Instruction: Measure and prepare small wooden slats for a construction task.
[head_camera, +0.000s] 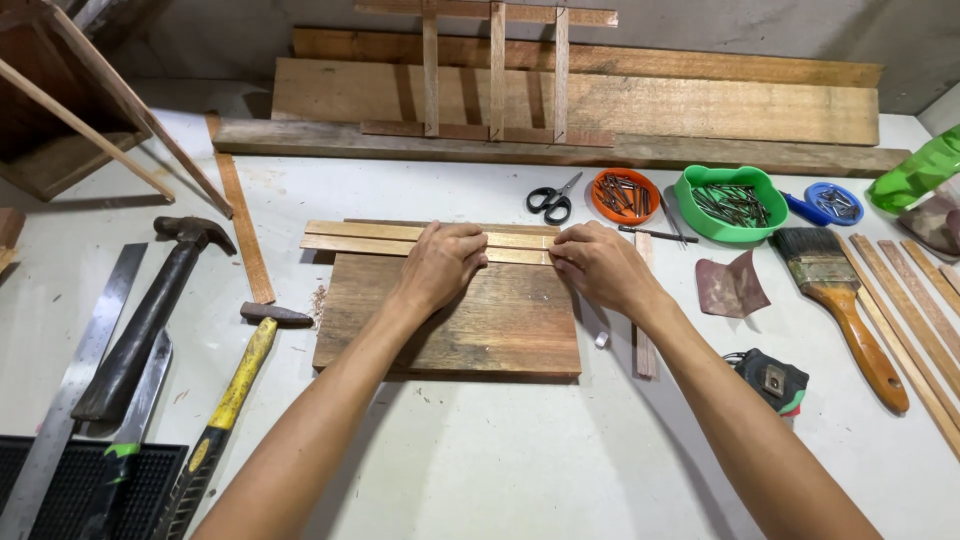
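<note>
**Lining up thin strips on a board**

On the white bench, the left hand (440, 262) and right hand (598, 264) press down on two pale wooden strips (410, 238) lying side by side across the far edge of a dark board (450, 320). Both hands are curled, fingertips pinching the strips flat, not wrapped around them. The step looks like aligning; fixing them would call for steady pressure. A hammer (150, 310) lies left, bowls of nails (730, 203) right.
</note>
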